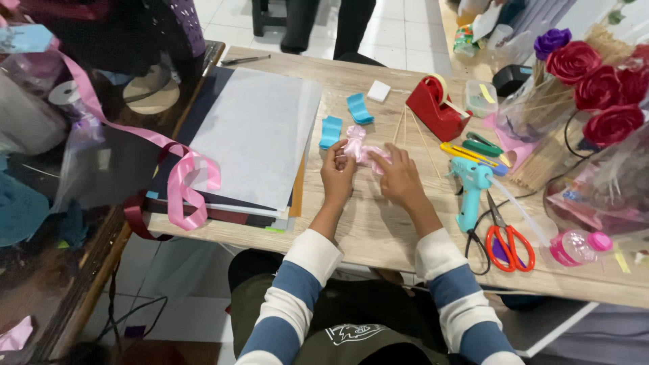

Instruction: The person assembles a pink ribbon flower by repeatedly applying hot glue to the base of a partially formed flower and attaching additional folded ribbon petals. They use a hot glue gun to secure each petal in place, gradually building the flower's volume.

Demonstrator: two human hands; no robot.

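Observation:
My left hand (337,173) and my right hand (399,177) rest on the wooden table (378,230), both pinching a short piece of pink ribbon (359,144) folded between the fingertips. Two curled blue ribbon pieces (330,130) (359,107) lie just beyond the hands. Several thin wooden sticks (414,132) lie right of the pink ribbon. My sleeves are striped blue and white.
A stack of paper sheets (253,135) lies left of the hands, with a long pink ribbon (182,177) draped over it. To the right are a red tape dispenser (437,105), a teal glue gun (470,189), red-handled scissors (508,242), a pink bottle (579,246) and red and purple ribbon roses (595,84).

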